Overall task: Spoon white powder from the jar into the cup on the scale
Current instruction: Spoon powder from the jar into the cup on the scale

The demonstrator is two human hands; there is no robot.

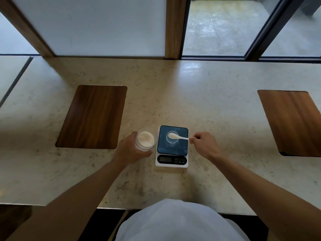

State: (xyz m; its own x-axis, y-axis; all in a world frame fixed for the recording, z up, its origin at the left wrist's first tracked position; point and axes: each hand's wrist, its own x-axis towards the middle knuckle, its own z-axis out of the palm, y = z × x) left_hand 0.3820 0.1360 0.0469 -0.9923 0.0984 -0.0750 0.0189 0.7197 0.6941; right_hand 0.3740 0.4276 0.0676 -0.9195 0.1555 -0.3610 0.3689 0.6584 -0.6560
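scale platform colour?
Dark blue weighing platform on a white scale with a black display strip; the head view, the only one, shows it.

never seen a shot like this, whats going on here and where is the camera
There is no machine here. The camera sits on a person's head, looking down at their own bare arms over a stone counter. The left hand holds a clear jar of white powder. The right hand pinches the handle of a small white spoon, whose bowl is over a clear cup standing on a kitchen scale. Two wooden boards lie to either side.
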